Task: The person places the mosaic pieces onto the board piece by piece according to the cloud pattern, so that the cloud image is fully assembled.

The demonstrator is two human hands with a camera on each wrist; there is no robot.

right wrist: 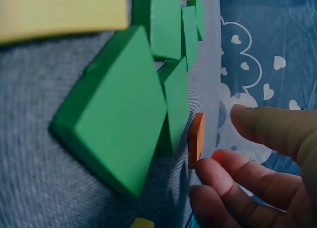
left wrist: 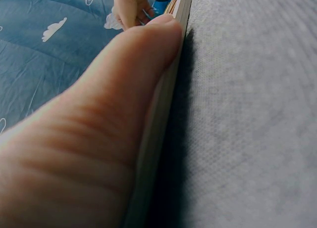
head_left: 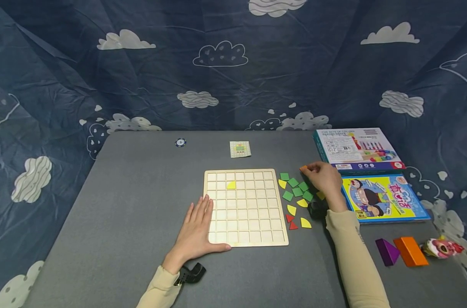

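Writing: blue box (head_left: 358, 149) at the table's far right carries a headline beginning "FIVE SETS OF COL…"; the rest is too small to read. The booklet (head_left: 385, 197) below it has large characters beside cartoon figures, not legible.
Left hand (head_left: 196, 229): flat, fingers straight and together, pressing on the lower-left corner of the wooden grid board (head_left: 245, 207); the thumb lies along the board's near edge.
Right hand (head_left: 323, 177): fingertips pinch a small orange tile (head_left: 303, 168), held at the far edge of the loose pile, right of the board.
Orange tile's place: just above the green square tiles (head_left: 296, 188), near the box's lower-left corner.
Board contents: one yellow quarter-round (head_left: 231, 185) sits in a cell of the second row.
Loose pile: green squares, yellow quarter-rounds and red triangles (head_left: 291, 221) between board and right forearm.
Hidden: the right hand and wrist cover part of the pile.
Left wrist view: thumb (left wrist: 94, 139) fills the frame against the board's edge (left wrist: 163, 114); nothing else of the board shows.
Right wrist view: orange tile (right wrist: 196, 139) seen edge-on, fingers (right wrist: 233, 183) touching it, green squares (right wrist: 119, 114) blurred close by.
Other items: pattern card (head_left: 240, 149), blue disc (head_left: 180, 142), purple prism (head_left: 387, 251), orange block (head_left: 410, 251), pink toy figure (head_left: 441, 247).
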